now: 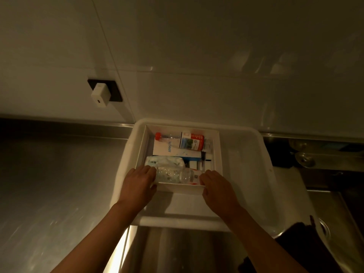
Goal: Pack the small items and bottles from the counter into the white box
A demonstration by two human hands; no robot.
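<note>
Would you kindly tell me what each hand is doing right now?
Left hand: grips the clear bottle at one end.
Right hand: grips its other end.

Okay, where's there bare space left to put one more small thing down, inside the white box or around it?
Little room in the white box: two bottles, cartons and both hands fill it. Bare patches: the tub floor right of the box, the strip before its near wall, and the steel counter left of the tub.

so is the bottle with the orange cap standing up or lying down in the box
Lying down: the orange-capped bottle lies on its side along the far wall of the white box, cap pointing left.
</note>
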